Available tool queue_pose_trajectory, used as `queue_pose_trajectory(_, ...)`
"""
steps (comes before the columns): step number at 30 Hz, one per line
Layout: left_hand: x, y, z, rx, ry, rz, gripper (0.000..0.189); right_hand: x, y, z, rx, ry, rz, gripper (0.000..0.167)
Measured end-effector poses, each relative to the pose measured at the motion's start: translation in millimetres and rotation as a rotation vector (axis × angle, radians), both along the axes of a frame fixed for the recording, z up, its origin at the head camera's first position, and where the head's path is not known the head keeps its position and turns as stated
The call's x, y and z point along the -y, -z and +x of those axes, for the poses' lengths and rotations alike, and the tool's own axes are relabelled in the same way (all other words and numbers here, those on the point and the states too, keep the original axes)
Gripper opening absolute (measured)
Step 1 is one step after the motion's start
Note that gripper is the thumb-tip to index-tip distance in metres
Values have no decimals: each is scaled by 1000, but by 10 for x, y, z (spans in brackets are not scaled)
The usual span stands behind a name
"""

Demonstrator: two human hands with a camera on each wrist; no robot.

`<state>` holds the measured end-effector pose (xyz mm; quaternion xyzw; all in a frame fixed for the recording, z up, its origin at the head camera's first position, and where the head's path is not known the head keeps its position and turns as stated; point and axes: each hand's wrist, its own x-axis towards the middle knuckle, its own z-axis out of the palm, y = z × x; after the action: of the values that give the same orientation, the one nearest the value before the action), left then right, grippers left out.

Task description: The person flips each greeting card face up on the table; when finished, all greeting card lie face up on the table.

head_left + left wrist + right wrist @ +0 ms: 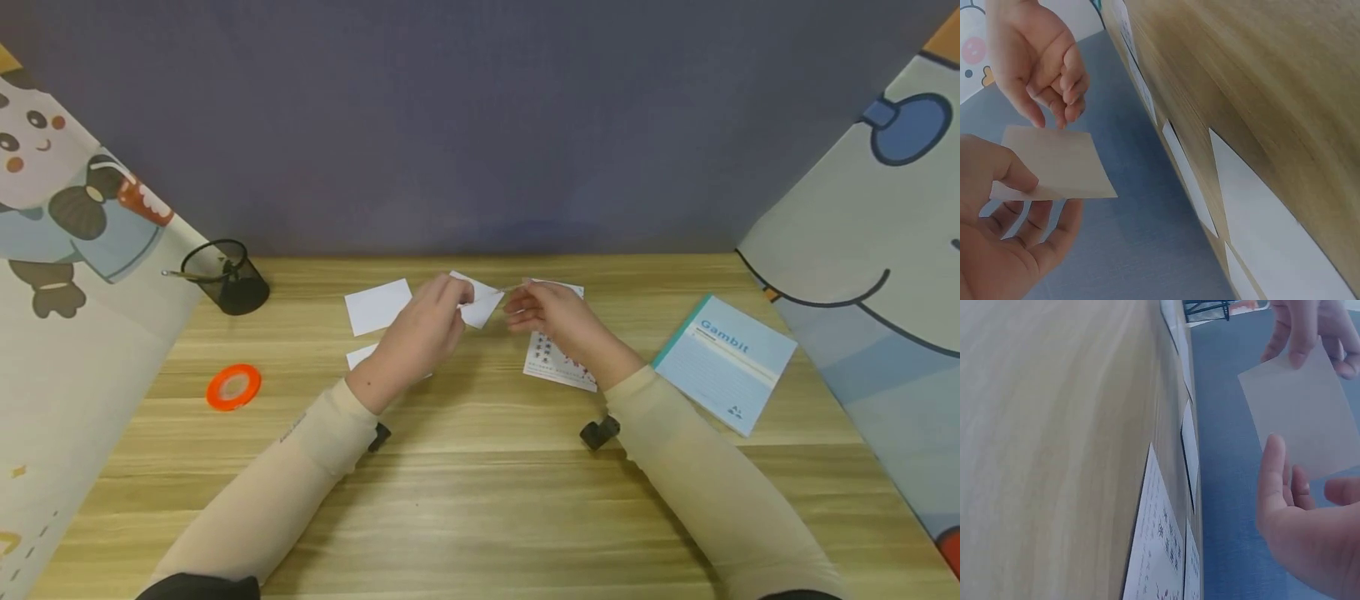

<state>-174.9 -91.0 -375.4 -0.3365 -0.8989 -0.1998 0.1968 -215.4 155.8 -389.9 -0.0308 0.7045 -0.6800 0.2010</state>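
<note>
Pinched at one edge by the left hand (423, 333) above the table (480, 500), the card (1063, 159) seems light, thin and easily creased, so its far edge, where the right hand (561, 321) hovers loosely parted, suits a gentle hold.

The left hand (997, 259) is pinching a blank pale card (1060, 159), its thumb pressing from above and its fingers supporting from beneath. The right hand (1041, 56), fingers loosely curling, is hanging at the card's opposite edge; contact is remaining unclear. Three white cards (1272, 231) are lying on the wooden tabletop (1272, 94), printed cards (1141, 84) are lying farther along, and a blue-grey panel (1129, 250) is standing behind.
</note>
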Motion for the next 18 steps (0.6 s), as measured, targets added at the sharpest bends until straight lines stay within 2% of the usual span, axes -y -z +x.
queue_pose_trajectory(3,-5,5,7,-16,15,3,25,-7,-19,-10,70,25,-88,58)
queue_pose_trajectory(6,-12,15,8,-30,32,6,26,-15,-27,-20,101,30,-113,50)
queue_pose_trajectory(18,-13,41,13,-45,40,-21,24,-75,49,-47,111,-33,-190,41)
